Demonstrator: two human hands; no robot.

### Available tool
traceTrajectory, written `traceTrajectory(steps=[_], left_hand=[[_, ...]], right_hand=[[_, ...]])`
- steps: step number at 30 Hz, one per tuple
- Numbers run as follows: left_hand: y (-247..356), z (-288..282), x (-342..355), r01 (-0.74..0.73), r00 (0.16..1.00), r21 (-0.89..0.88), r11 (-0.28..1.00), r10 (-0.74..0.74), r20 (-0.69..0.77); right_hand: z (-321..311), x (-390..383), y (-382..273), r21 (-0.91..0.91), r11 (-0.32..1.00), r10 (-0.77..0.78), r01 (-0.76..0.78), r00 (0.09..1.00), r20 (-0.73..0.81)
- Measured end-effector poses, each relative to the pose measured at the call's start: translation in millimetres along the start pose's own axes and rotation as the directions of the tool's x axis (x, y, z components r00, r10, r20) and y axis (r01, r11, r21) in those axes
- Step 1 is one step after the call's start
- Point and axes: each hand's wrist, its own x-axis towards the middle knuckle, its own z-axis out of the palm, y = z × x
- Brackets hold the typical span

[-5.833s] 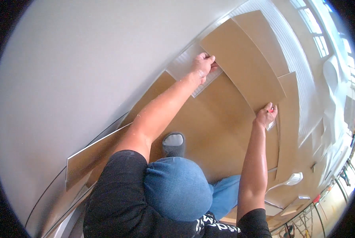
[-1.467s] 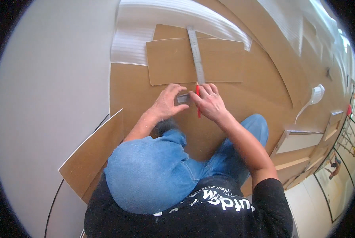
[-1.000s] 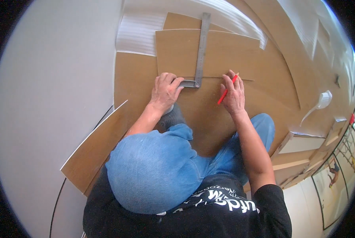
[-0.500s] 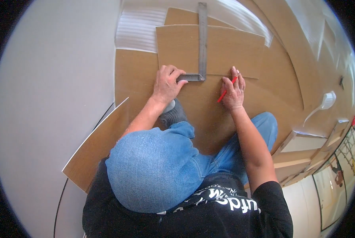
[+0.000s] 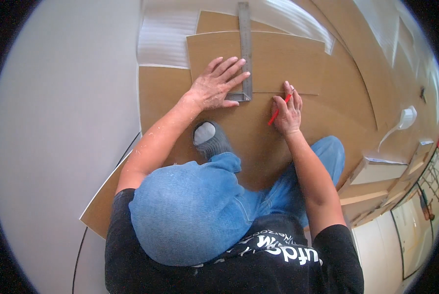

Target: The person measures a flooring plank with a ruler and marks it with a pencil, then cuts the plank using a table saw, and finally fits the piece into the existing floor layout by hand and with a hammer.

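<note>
A metal try square lies on a brown rectangular board, its long blade pointing away from me and its short stock along the board's near edge. My left hand is spread flat over the board's left part, fingertips at the blade and thumb by the stock, covering part of it. To the right, my right hand holds a red pencil between its fingers, with its fingertips at the board's near edge. The board rests on a larger brown sheet.
A white wall rises along the left, with another board leaning near it. My socked foot is close below my left hand. At right lie a white brush-like object and framed panels. A person shows at the far right.
My left hand has let go of the square's stock, moved slightly up and forward, and spread flat on the board beside the blade. My right hand has stayed in place with the pencil.
</note>
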Motion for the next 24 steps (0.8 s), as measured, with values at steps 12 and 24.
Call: traceTrajectory(steps=[12,24], left_hand=[[-6.7,0.9,-1.6,-0.034,0.999,-0.021,0.999,0.035,0.015],[-6.2,3.8,-2.0,-0.015,1.0,-0.038,0.999,0.015,-0.007]], right_hand=[[1.2,-1.9,3.8,-0.016,1.0,-0.017,0.017,1.0,-0.007],[0.8,-0.3,-0.8,-0.002,1.0,0.006,-0.006,1.0,0.004]])
